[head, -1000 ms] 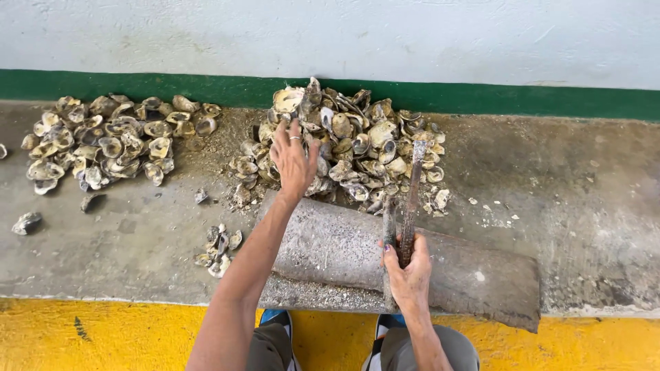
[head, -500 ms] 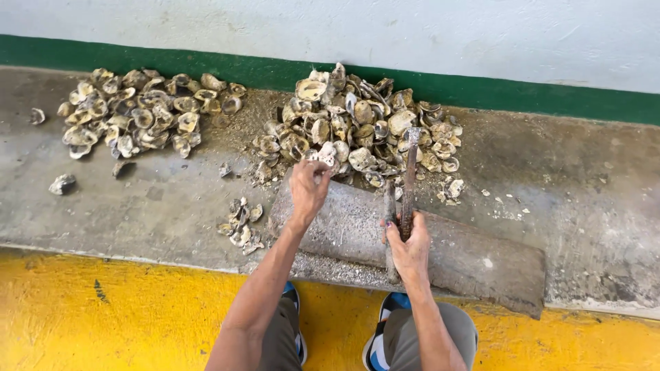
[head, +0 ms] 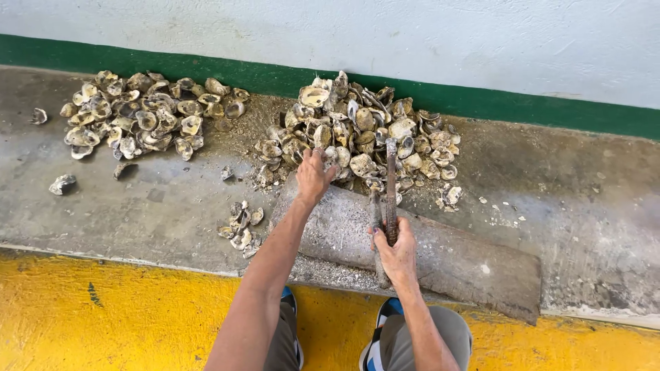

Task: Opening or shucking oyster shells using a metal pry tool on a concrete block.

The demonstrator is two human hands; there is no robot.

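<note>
the right hand [head: 395, 249] is closed in a full fist around the lower end of a long, dark, rusty bar [head: 391, 189]. the grip is tight, with fingers wrapped all the way round and the thumb on the near side. the bar runs straight away from this grip, its far tip reaching into the near edge of the big shell pile [head: 357, 134]. a second, shorter dark rod [head: 375, 213] lies just left of the bar, touching or nearly touching the same fist; i cannot tell if the hand also holds it.

the left hand [head: 314, 177] is stretched forward, up and to the left of the right grip. its fingers are curled narrow around a shell [head: 323, 152] at the near rim of the pile; how much of the shell is pinched cannot be told, since the fingers hide it.

under both hands lies a grey slab [head: 440, 254], slanting from the left hand down past the right fist to the far right. the slab rests on a stained concrete ledge [head: 165, 206].

far left of the left grip sits a second pile [head: 137, 117] of shells, well apart from the first. a small cluster [head: 240, 227] of shells lies just left of the left forearm. beyond both piles runs a green stripe [head: 536, 110] on the wall. near the person the floor [head: 103, 316] is yellow.
</note>
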